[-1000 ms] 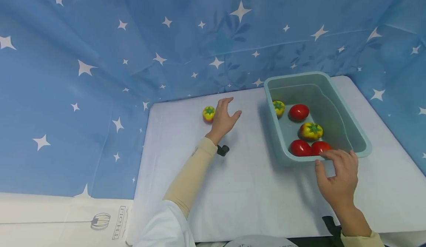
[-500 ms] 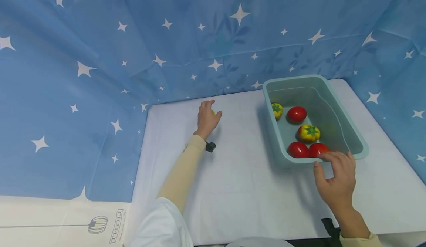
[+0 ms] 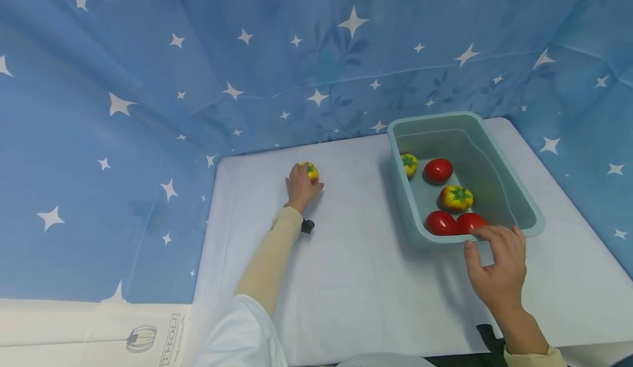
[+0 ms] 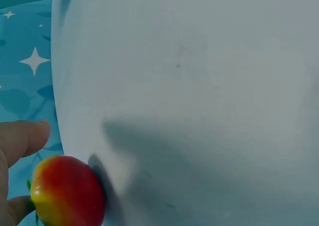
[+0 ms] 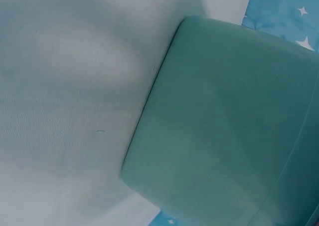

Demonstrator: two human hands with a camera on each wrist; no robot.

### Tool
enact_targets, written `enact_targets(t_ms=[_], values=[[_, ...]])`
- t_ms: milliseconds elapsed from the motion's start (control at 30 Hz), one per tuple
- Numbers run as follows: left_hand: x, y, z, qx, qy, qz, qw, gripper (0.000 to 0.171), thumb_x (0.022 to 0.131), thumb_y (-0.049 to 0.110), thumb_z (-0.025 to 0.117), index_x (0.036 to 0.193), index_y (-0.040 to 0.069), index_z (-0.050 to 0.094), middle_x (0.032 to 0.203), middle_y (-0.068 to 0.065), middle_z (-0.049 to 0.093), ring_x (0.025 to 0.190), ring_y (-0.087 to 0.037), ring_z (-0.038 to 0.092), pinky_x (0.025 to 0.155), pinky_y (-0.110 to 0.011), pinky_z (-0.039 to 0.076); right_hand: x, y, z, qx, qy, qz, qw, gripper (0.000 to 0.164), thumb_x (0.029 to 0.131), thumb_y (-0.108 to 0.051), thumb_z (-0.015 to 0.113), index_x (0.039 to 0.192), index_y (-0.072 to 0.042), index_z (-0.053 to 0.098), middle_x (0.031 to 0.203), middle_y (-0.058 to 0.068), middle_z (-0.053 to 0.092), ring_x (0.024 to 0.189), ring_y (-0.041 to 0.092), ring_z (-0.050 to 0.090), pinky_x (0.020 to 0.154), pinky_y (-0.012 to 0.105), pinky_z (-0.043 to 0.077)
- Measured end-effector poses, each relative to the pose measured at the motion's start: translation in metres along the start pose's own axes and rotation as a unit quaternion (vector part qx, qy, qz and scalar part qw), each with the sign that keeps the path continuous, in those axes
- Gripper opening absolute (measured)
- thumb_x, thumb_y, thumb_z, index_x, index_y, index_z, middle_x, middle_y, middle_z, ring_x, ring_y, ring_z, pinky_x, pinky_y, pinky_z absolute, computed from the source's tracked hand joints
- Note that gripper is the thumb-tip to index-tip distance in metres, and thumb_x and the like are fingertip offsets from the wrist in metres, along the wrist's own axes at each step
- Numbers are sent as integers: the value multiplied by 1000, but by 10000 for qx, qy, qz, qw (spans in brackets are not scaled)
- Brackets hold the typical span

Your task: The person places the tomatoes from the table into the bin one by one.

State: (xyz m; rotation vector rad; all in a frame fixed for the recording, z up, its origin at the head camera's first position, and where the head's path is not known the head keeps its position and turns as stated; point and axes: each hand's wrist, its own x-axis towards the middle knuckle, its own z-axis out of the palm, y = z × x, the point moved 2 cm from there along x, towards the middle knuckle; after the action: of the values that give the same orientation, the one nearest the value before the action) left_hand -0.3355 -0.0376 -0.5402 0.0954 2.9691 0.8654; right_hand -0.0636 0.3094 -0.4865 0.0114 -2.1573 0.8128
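A yellow-and-red fruit with a green leafy top (image 3: 312, 173) lies on the white cloth near the table's back edge. My left hand (image 3: 300, 190) reaches over it from the front left. In the left wrist view the fruit (image 4: 70, 192) has one finger at its leafy top, while another fingertip (image 4: 40, 133) stays apart from it. My right hand (image 3: 499, 271) holds the near rim of a blue-green plastic bin (image 3: 410, 213), fingers bent over the edge and thumb outside. Only the bin's outer wall (image 5: 214, 116) shows in the right wrist view, not the hand.
Inside the bin lie red tomato-like fruits (image 3: 438, 170) and yellow-and-red ones (image 3: 456, 198). The bin stands at the right of the white-covered table (image 3: 346, 279). A blue starry curtain (image 3: 277, 54) hangs behind and beside the table.
My left hand has moved left and come down over the fruit, which shows again beyond its fingers. The right hand stays at the bin's rim. The view has shifted slightly.
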Motion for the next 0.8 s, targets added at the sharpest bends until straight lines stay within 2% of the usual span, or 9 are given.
enact_targets(t_ms=[133, 300, 500, 667, 800], values=[[2, -4, 7, 8, 156, -82, 9998, 68, 86, 24, 74, 143, 7, 42, 150, -19, 30, 138, -33, 32, 113, -53, 25, 1, 0, 0, 17, 10, -31, 10000, 33, 75, -17, 72, 100, 4, 69, 103, 21, 66, 106, 40, 54, 113, 57, 25], [5, -4, 12, -308, 369, 4, 9988, 62, 84, 22, 77, 136, 6, 46, 144, -19, 33, 129, -33, 38, 109, -44, 34, 3, 1, 0, 4, 12, -1, 10000, 33, 73, -15, 73, 101, 3, 69, 104, 21, 66, 106, 40, 54, 113, 57, 25], [10, -6, 21, -537, 457, 53, 9975, 58, 87, 20, 74, 136, 9, 45, 148, -17, 28, 132, -31, 35, 109, -41, 38, 2, 0, -1, -12, -71, 30, 10000, 33, 73, -15, 73, 101, 2, 69, 104, 20, 65, 108, 40, 54, 114, 57, 24], [9, -7, 25, -594, 595, 48, 9964, 48, 93, 14, 67, 135, 9, 45, 147, -16, 29, 131, -29, 35, 106, -40, 40, 0, 0, -2, -28, -134, 52, 9999, 34, 73, -14, 73, 102, 2, 69, 105, 20, 66, 110, 40, 53, 114, 57, 23], [8, -6, 26, -727, 677, 53, 9950, 46, 93, 13, 66, 134, 10, 46, 146, -14, 30, 129, -29, 36, 106, -40, 40, -1, 0, -2, -54, -89, 17, 9999, 33, 75, -16, 72, 101, 3, 69, 105, 20, 65, 109, 40, 53, 114, 56, 24]])
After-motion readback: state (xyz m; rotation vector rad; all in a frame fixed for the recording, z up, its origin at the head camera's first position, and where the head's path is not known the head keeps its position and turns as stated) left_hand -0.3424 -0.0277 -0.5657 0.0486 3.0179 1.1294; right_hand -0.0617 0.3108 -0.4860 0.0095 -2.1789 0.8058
